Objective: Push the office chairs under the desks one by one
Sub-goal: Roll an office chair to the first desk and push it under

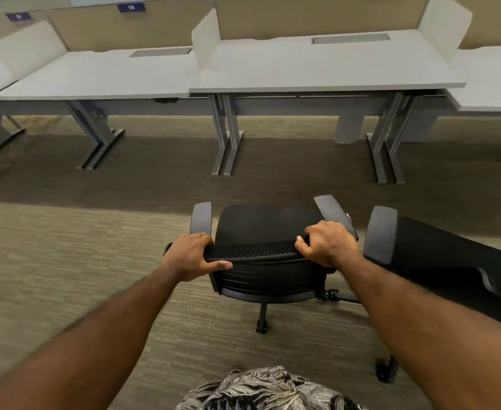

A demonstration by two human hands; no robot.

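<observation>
A black office chair (pixel 268 223) with a mesh back and two armrests stands on the carpet in front of me, facing the desks. My left hand (pixel 191 255) grips the left end of its backrest top. My right hand (pixel 327 242) grips the right end. A white desk (pixel 317 75) with grey legs stands straight ahead, a stretch of carpet away from the chair. A second black chair (pixel 438 255) stands close on the right, its armrest almost beside my right hand.
More white desks (pixel 95 78) run in a row to the left and far right, split by white dividers (pixel 205 42). Grey desk feet (pixel 227 155) reach out onto the carpet. A grey post (pixel 348 125) stands under the desk ahead. Open carpet lies to the left.
</observation>
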